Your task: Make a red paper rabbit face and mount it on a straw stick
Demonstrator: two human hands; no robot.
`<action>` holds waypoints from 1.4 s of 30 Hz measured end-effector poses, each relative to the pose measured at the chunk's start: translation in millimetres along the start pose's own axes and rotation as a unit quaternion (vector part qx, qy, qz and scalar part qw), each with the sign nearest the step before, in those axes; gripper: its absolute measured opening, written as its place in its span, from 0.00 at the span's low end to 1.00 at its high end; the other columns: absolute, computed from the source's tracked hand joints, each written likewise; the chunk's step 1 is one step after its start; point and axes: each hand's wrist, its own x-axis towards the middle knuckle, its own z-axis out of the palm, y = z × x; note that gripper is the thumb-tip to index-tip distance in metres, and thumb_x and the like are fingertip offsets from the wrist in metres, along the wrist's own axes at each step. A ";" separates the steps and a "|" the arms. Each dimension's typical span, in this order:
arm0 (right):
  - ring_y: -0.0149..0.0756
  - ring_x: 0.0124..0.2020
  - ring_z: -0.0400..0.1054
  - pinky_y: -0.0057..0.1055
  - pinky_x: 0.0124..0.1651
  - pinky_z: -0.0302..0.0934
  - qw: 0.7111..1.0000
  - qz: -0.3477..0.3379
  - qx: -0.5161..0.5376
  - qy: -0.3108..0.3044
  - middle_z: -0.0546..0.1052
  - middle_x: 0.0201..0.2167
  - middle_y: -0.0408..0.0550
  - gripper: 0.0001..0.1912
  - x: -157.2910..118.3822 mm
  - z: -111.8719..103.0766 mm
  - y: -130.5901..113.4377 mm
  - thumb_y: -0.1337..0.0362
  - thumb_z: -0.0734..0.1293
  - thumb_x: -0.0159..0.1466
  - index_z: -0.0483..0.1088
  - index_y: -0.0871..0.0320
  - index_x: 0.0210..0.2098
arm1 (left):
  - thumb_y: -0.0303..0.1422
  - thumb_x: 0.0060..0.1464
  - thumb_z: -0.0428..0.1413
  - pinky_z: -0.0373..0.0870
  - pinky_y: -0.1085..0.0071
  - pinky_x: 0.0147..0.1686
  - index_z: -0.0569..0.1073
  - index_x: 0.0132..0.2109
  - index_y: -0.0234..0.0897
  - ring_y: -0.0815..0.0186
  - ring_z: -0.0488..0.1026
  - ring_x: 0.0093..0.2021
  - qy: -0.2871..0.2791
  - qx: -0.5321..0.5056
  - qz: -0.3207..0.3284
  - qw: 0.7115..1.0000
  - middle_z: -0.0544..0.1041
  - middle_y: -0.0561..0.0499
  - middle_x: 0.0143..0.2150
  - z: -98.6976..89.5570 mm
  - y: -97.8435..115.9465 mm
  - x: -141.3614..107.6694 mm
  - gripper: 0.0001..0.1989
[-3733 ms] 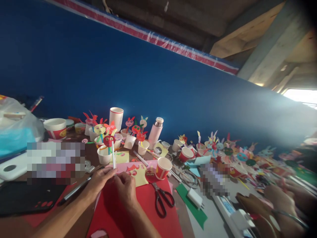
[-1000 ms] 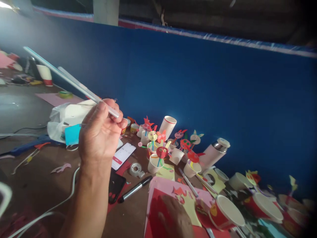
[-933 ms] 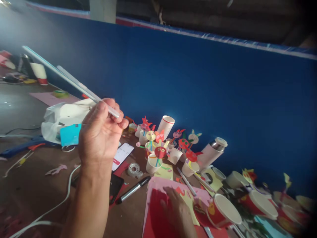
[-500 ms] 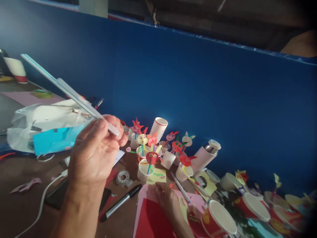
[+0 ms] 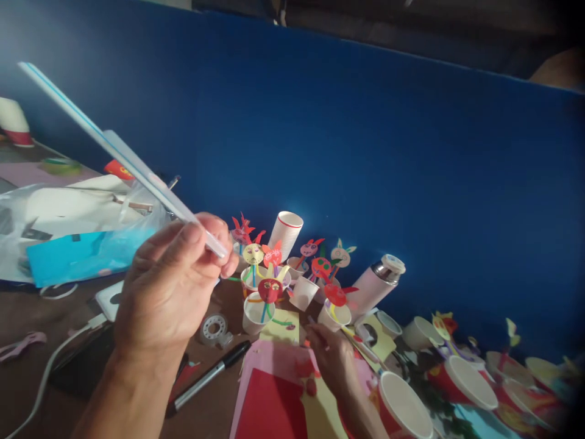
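My left hand [image 5: 169, 286] is raised at the left, its thumb and fingers pinched on clear straws [image 5: 114, 149] with a blue stripe, which slant up to the left. Lower and further right, my right hand [image 5: 333, 353] reaches over the coloured papers beside the small cups. Its fingers are bent near the end of a pen, and most of what they hold is hidden. A red paper sheet [image 5: 269, 402] lies on pink paper below it. Paper faces on straws, one dark red [image 5: 270, 290], stand in white cups [image 5: 258, 313] just beyond the hands.
A black marker [image 5: 212, 375] and a tape roll [image 5: 214, 329] lie between my arms. Behind are a stack of paper cups [image 5: 287, 235] and a flask [image 5: 375, 286]. Red cups [image 5: 470, 384] crowd the right; a plastic bag [image 5: 68, 207] and white cable [image 5: 50, 366] are left.
The view has shifted slightly. My right hand has risen from the papers toward the small cups, and the pen that lay there is now at its fingers. My left hand still holds the straws.
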 end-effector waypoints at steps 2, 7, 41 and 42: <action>0.34 0.30 0.72 0.25 0.33 0.62 1.000 0.007 -0.016 0.008 0.79 0.31 0.44 0.14 11.8 8.7 9.8 0.64 0.56 0.62 0.73 0.55 0.36 | 0.34 0.48 0.57 0.62 0.74 0.22 0.76 0.31 0.36 0.72 0.63 0.26 -0.017 0.000 -0.007 1.000 0.66 0.53 0.26 -0.5 -2.7 -1.0 0.06; 0.35 0.43 0.70 0.28 0.44 0.62 0.996 -0.081 -0.027 -0.009 0.76 0.42 0.50 0.17 28.2 46.5 21.2 0.70 0.53 0.62 0.70 0.59 0.43 | 0.33 0.51 0.55 0.62 0.73 0.22 0.76 0.33 0.36 0.72 0.63 0.26 -0.041 0.006 -0.015 0.999 0.65 0.53 0.28 -2.2 -4.7 -0.5 0.07; 0.45 0.45 0.67 0.36 0.35 0.65 0.973 -0.019 -0.198 0.116 0.61 0.57 0.60 0.26 65.5 45.7 3.9 0.65 0.59 0.60 0.54 0.62 0.58 | 0.32 0.49 0.56 0.62 0.74 0.22 0.74 0.30 0.36 0.72 0.61 0.25 -0.023 0.007 -0.034 0.999 0.65 0.52 0.27 -4.6 -10.2 2.0 0.05; 0.46 0.44 0.68 0.36 0.34 0.65 0.972 -0.011 -0.204 0.115 0.61 0.57 0.61 0.27 66.4 44.7 3.2 0.65 0.60 0.60 0.55 0.63 0.57 | 0.32 0.49 0.56 0.63 0.74 0.22 0.74 0.29 0.36 0.72 0.60 0.25 -0.023 0.007 -0.034 0.999 0.65 0.52 0.27 -5.1 -10.3 2.5 0.05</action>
